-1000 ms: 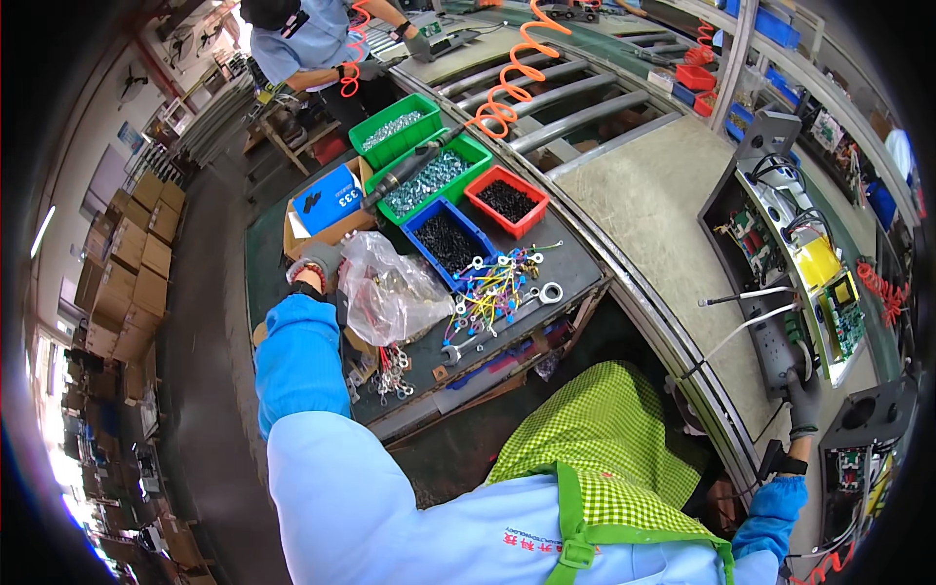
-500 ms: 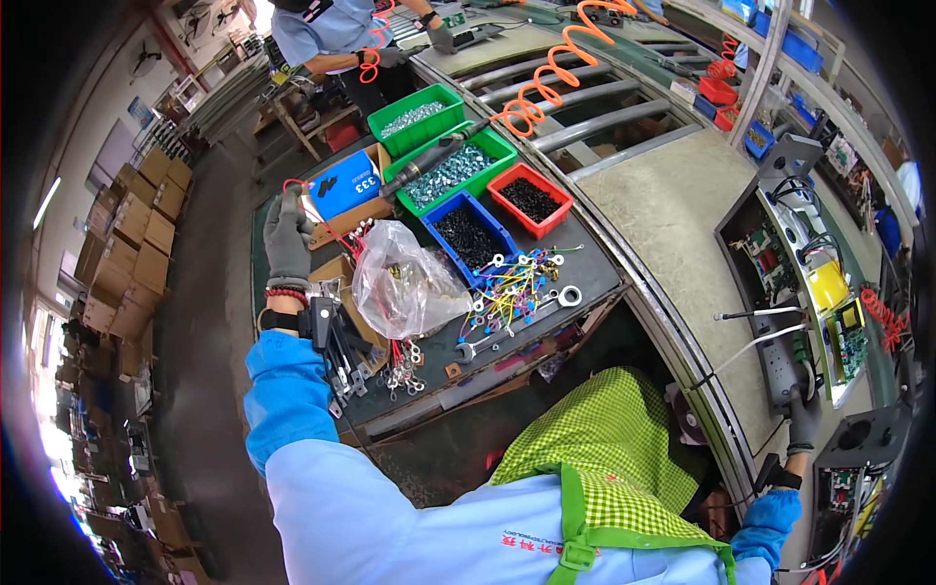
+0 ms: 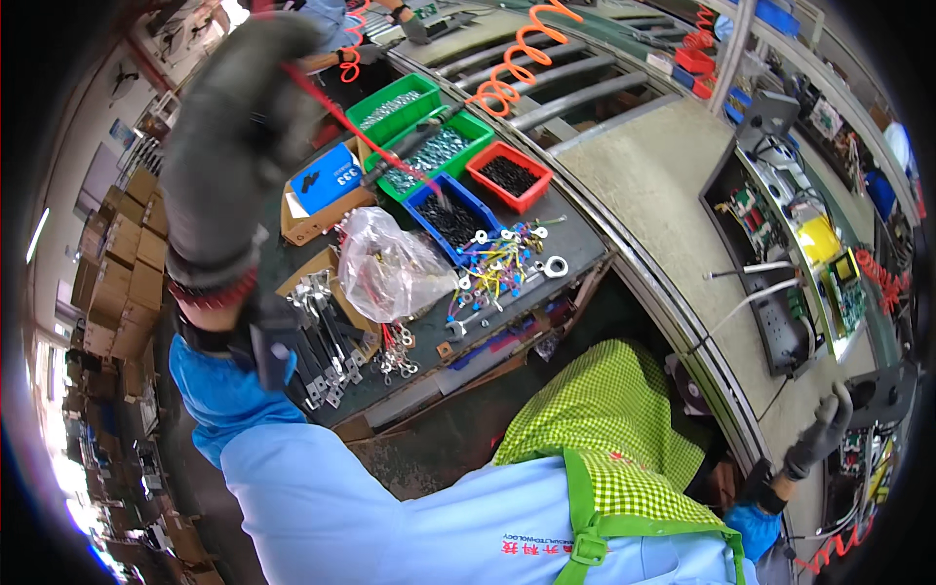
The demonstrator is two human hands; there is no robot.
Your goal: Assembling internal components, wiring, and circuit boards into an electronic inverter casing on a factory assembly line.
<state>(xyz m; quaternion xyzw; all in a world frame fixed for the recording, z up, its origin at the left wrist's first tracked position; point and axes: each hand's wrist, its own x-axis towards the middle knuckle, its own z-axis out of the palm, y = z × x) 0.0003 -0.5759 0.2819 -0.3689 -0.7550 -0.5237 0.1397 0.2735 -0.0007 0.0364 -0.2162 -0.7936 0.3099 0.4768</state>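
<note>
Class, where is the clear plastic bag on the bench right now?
In the head view, the clear plastic bag lies left of centre on the dark bench, just in front of the blue bin and left of the coloured wires.

Thin red wire [image 3: 336,107], pinched at its upper end in the raised, grey-gloved left hand [image 3: 234,146], running taut and slantwise down to the right toward the blue plastic bin of dark screws [image 3: 450,216]; lower end lost among the bins (exact end cannot be told). Held high above the bench, well clear of the crumpled clear plastic bag [image 3: 390,268] below. Grey-gloved right hand [image 3: 824,434] far off at the lower right, fingers spread, just beside a dark grey device [image 3: 882,390], contact unclear.
</note>
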